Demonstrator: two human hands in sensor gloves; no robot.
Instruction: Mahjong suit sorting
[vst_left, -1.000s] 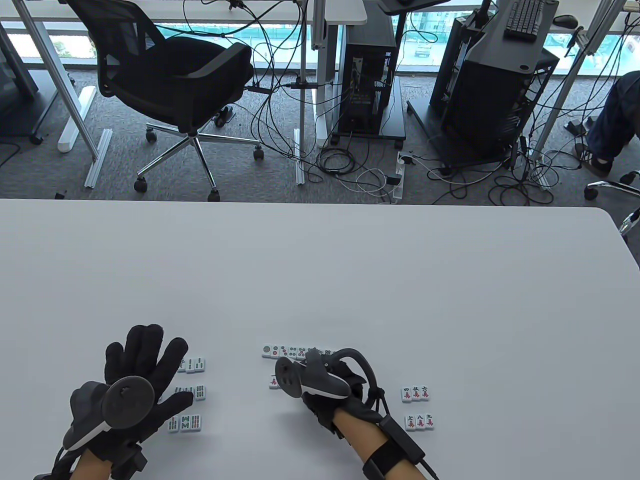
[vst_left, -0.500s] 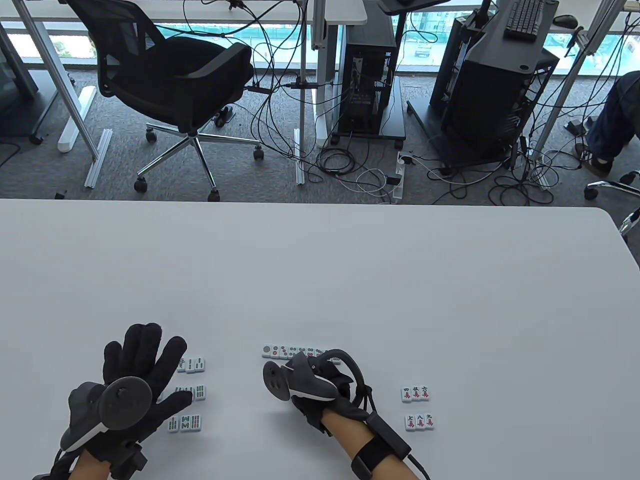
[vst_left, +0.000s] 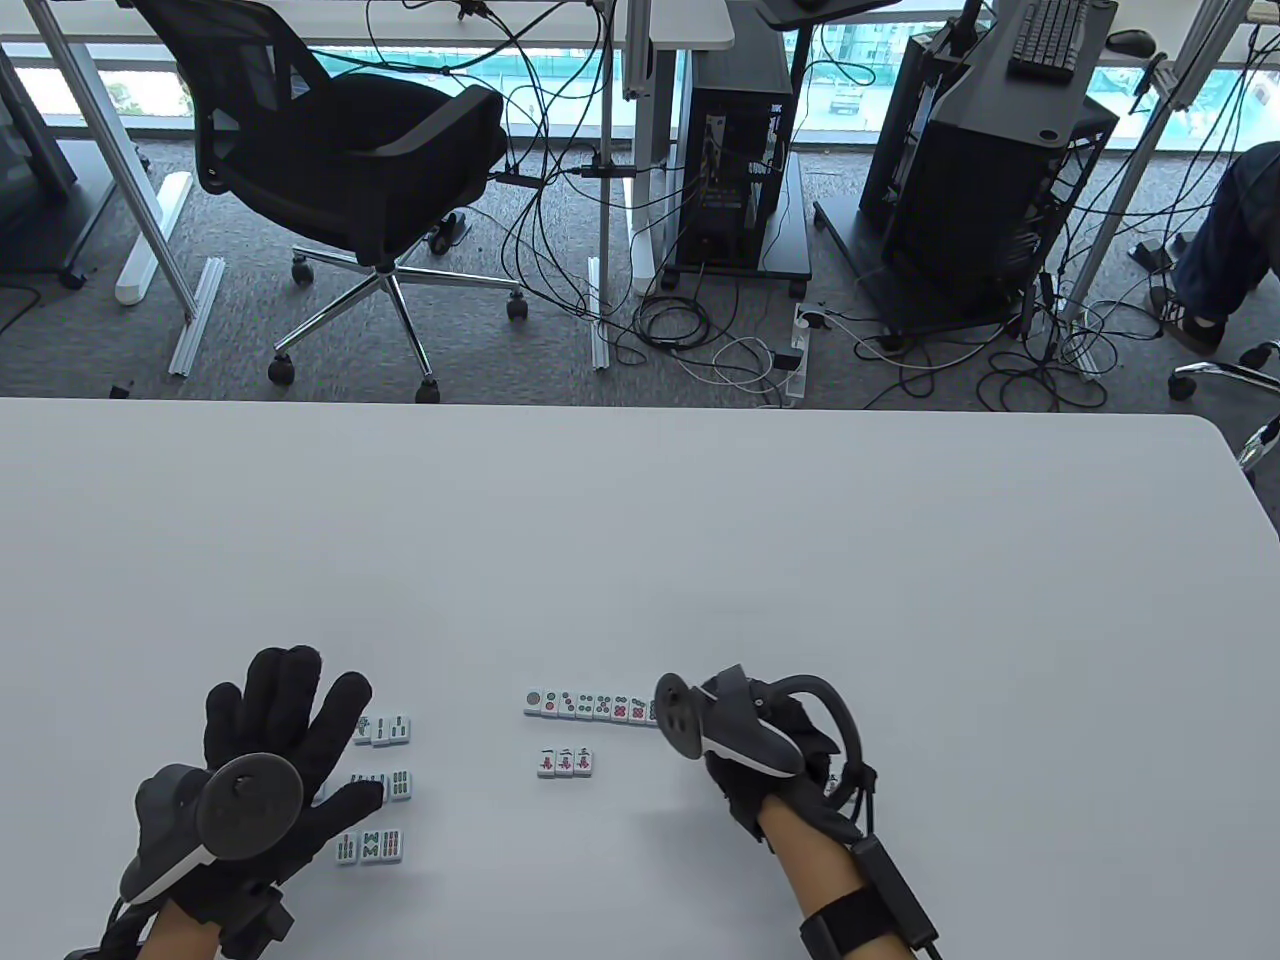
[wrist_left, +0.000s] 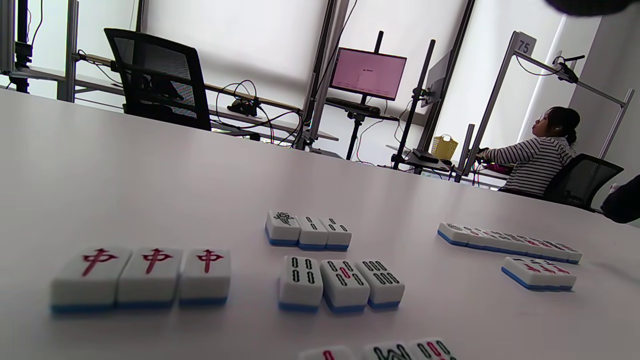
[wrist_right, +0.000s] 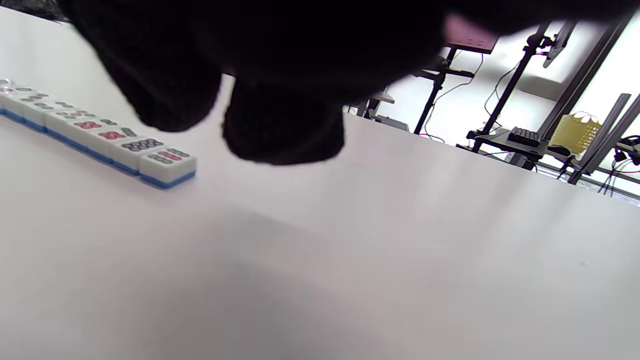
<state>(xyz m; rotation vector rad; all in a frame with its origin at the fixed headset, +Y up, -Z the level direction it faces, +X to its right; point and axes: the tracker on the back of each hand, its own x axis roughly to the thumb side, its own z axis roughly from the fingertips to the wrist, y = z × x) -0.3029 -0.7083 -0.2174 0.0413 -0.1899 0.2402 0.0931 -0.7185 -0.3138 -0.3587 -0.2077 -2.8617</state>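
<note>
My left hand (vst_left: 290, 730) lies flat on the table with its fingers spread, beside three short rows of bamboo tiles (vst_left: 385, 731) (vst_left: 383, 786) (vst_left: 370, 847). In the left wrist view, three red-dragon tiles (wrist_left: 145, 275) sit left of the bamboo tiles (wrist_left: 340, 282). A long row of circle tiles (vst_left: 590, 704) runs across the middle, with three character tiles (vst_left: 565, 763) just below it. My right hand (vst_left: 775, 775) hovers right of that row's end. Its fingertips (wrist_right: 282, 135) hang over bare table and hold nothing.
The white table (vst_left: 640, 550) stretches far beyond the tiles to its back edge. An office chair (vst_left: 350, 170), cables and computer stands sit on the floor behind. A seated person in a striped shirt (wrist_left: 537, 157) shows in the left wrist view.
My right hand has left the three character tiles below the circle row and moved right; it now covers the character tiles on the right. The left hand has stayed put.
</note>
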